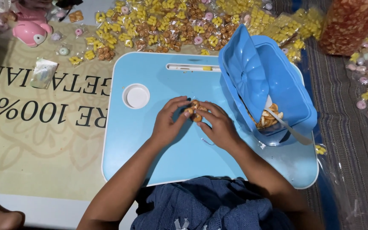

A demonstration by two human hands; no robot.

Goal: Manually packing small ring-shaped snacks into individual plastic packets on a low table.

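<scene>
Golden-brown ring snacks (194, 111) in a small clear packet sit pinched between my left hand (168, 123) and right hand (219, 127), mid-frame on the light blue table (158, 145). Both grips press fingertips together on the packet; keeping the pinch near its edges should hold the rings steady. Forearms angle inward from the bottom, wrists low. Right of centre stands the open blue tub (273, 89) with a spoon (286, 125).
</scene>
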